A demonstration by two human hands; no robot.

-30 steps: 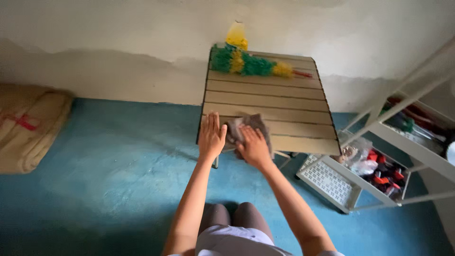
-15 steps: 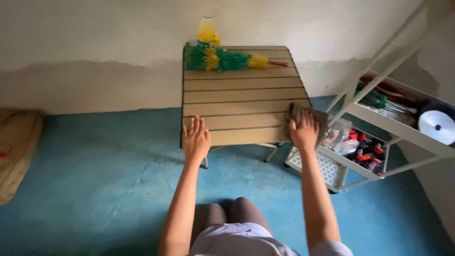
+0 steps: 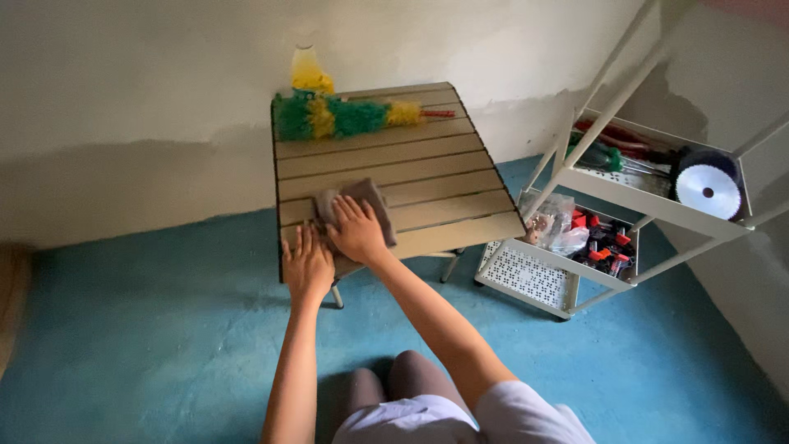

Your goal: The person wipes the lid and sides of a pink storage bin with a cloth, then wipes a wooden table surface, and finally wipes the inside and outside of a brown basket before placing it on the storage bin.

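a soft, limp grey-brown cloth [image 3: 360, 207] lies crumpled on the slatted tan tabletop [image 3: 427, 177], near its front left corner; it looks light and easiest to pinch at a loose edge. the right hand [image 3: 355, 231] presses flat on it, fingers spread. the left hand [image 3: 307, 267] rests open just beside it. a fluffy green-and-yellow duster [image 3: 337, 117] lies at the far edge.

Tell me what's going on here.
A person kneels on the blue floor at a low slatted table. The right hand presses a grey cloth flat on the slats near the front left; the left hand rests flat on the front edge. A green and yellow duster lies along the far edge.
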